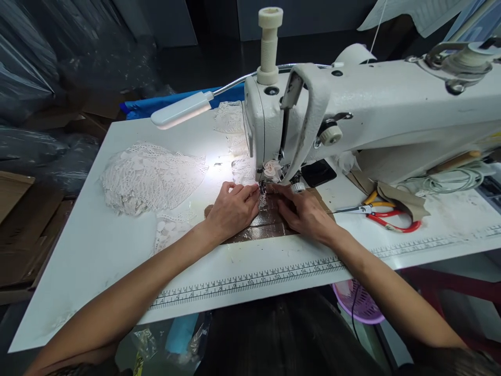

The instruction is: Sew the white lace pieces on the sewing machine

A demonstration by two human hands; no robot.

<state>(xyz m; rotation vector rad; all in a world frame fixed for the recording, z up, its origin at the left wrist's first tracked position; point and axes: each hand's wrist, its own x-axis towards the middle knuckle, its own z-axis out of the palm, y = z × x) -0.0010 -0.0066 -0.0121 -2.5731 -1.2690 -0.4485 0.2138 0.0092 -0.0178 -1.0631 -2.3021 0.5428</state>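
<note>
A white sewing machine [376, 104] stands across the white table [78, 250]. Just left of its needle area, my left hand [235, 209] rests with fingers together, the tips on a small piece of white lace [262, 199]. From the right, my right hand [307, 213] reaches to the presser foot with bent fingers; its fingertips are partly hidden there and what they hold is too small to make out. Brown tape [270, 222] covers the machine bed beneath both hands. A pale fabric flower [272, 168] sits on the machine head above the fingertips.
A pile of white lace [152, 177] lies left, with more lace [230, 122] behind the needle. A lamp [182, 109] hangs over the table. Red-handled scissors [395, 222], a black flat object [319, 173] and cables are at right. A ruler strip [250, 282] runs along the front edge.
</note>
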